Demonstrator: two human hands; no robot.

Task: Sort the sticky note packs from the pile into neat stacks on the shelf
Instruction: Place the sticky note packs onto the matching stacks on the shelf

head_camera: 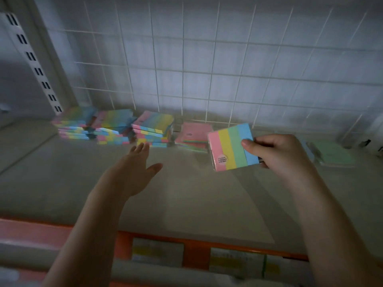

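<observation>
Grey shelf [196, 193], wire grid [207, 69] behind; right hand [277, 154] grips striped pack [232, 147], left hand [132, 170] spread.

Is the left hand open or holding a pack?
Open: the left hand reaches toward the stacks with straight fingers, holding nothing.

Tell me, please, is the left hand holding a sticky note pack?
No, the left hand reaches open and empty toward the stacks, while the right hand grips the striped sticky note pack.

Looked like a retail shop. Slotted upright [34, 65] and wire grid back panel [207, 69] framed the shelf [186, 193]. Orange price-label strip [194, 253] ran along its near edge.
</observation>
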